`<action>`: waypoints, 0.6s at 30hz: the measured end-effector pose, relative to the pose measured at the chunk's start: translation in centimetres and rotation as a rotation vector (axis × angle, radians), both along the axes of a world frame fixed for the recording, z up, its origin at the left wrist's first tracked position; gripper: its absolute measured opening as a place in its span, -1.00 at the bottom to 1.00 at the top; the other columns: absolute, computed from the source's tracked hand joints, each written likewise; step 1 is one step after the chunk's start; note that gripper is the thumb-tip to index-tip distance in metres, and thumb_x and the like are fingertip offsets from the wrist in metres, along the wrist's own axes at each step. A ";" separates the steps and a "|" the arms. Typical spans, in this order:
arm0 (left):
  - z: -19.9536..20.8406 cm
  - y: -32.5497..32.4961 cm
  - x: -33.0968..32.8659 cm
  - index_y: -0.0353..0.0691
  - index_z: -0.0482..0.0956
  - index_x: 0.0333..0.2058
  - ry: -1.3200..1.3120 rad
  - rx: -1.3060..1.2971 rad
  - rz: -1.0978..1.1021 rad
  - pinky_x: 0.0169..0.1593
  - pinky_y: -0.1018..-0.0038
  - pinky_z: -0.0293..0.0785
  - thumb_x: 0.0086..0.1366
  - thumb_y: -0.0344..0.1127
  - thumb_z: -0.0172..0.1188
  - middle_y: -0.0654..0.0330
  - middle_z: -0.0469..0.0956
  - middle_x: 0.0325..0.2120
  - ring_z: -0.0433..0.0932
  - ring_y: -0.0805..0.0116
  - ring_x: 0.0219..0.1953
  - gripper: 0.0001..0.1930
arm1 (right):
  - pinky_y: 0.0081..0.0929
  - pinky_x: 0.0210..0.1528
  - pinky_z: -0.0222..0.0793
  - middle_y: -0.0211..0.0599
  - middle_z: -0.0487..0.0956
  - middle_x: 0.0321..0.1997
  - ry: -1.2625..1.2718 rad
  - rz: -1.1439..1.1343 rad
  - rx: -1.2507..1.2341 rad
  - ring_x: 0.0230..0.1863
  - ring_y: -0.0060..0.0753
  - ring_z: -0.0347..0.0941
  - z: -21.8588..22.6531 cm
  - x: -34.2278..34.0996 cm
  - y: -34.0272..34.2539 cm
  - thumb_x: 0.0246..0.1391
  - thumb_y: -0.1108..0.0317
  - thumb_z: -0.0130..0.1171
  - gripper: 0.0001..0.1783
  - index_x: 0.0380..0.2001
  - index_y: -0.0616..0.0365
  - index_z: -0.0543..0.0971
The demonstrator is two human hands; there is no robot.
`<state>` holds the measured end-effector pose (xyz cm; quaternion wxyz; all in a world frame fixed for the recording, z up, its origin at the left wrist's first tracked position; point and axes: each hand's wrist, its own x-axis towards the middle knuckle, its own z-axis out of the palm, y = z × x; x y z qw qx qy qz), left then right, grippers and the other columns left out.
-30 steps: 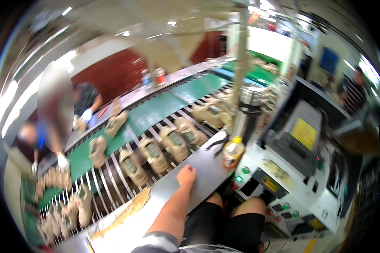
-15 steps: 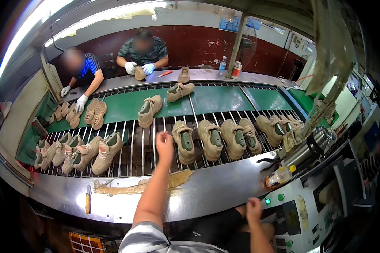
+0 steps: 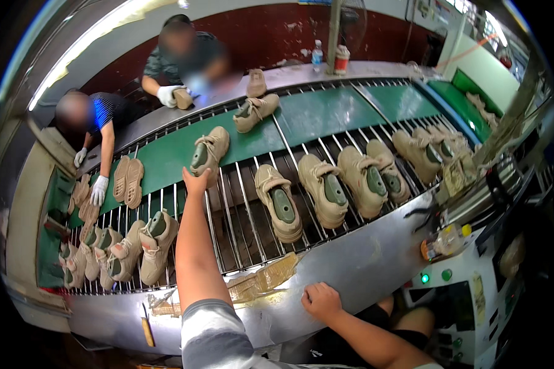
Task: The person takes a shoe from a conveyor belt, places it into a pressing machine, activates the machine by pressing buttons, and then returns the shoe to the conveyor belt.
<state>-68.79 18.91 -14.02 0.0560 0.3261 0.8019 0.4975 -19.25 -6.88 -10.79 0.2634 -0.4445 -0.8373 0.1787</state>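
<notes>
My left hand [image 3: 196,182] reaches across the rollers, its fingers around the heel end of a beige lace-up shoe [image 3: 214,147] with a green last inside. That shoe lies at the near edge of the green belt [image 3: 240,147]. Low over the metal ledge [image 3: 363,258], my right hand [image 3: 322,301] is curled closed; whatever its fingers might hold is hidden. Another beige shoe [image 3: 255,113] lies on its side farther along the belt. To the right, several lasted shoes [image 3: 281,206] stand in a row on the rollers.
More shoes [image 3: 157,246] line the left rollers, with loose soles [image 3: 128,181] behind them. A knife [image 3: 147,329] and brown tape [image 3: 264,280] are on the ledge. A drink bottle [image 3: 446,241] stands by the control panel [image 3: 468,295]. Two gloved co-workers handle soles across the line.
My left hand has gone forward and left onto the belt shoe. My right hand has moved left, from beside the panel to the ledge. The view has tilted; a co-worker's hand shifts among the soles.
</notes>
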 end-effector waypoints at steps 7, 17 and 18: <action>1.0 1.1 4.4 -0.33 0.39 -0.08 0.350 -0.029 0.188 0.11 0.15 0.30 -0.18 -0.01 0.47 -0.06 0.40 -0.12 0.35 -0.07 0.02 -0.26 | -0.43 -0.45 0.39 -0.42 0.46 -0.57 0.024 -0.001 0.018 -0.49 -0.36 0.43 0.4 -0.1 1.0 -0.16 0.37 0.18 -0.91 -0.59 0.01 0.46; 3.0 1.2 4.3 -0.40 0.45 0.01 -0.003 0.052 0.001 0.02 0.27 0.43 -0.11 -0.13 0.48 -0.07 0.53 -0.09 0.53 0.08 -0.10 -0.27 | -0.41 -0.43 0.40 -0.37 0.49 -0.56 0.040 0.030 -0.013 -0.49 -0.31 0.45 0.9 -0.1 0.8 -0.17 0.40 0.19 -0.93 -0.57 0.05 0.48; 3.7 -0.4 5.2 -0.40 0.47 -0.02 -0.096 0.099 -0.018 -0.01 0.28 0.44 -0.10 -0.15 0.47 -0.04 0.54 -0.11 0.53 0.11 -0.12 -0.32 | -0.40 -0.42 0.41 -0.37 0.49 -0.56 0.045 0.035 -0.016 -0.49 -0.31 0.45 0.8 -0.1 0.7 -0.17 0.40 0.19 -0.93 -0.57 0.05 0.48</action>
